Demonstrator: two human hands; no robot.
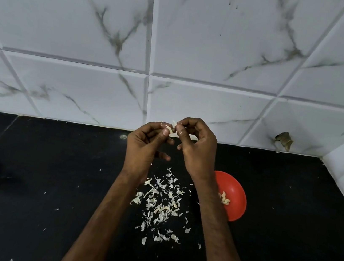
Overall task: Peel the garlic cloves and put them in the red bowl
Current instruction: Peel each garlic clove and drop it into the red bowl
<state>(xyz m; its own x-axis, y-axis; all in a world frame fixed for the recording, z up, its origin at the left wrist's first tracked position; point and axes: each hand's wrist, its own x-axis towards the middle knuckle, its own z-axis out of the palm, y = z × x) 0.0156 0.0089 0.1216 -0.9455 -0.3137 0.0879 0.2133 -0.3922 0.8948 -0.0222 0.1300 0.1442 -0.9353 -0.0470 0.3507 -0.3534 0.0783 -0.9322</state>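
Forearms (97,230): span a litter of loose skins (160,206) on black counter (27,176), likely dropped where peeled. Garlic clove (169,129): held up, left hand (142,146) pinching it steady, right hand (196,151) fingertips clamped on its skin to strip it. Red bowl (238,188): beside right wrist, peeled cloves (224,200) inside.

Glossy black stone counter (49,179), glazed marble-look wall tiles (223,38), smooth red plastic bowl (237,197), papery garlic skins (163,204).
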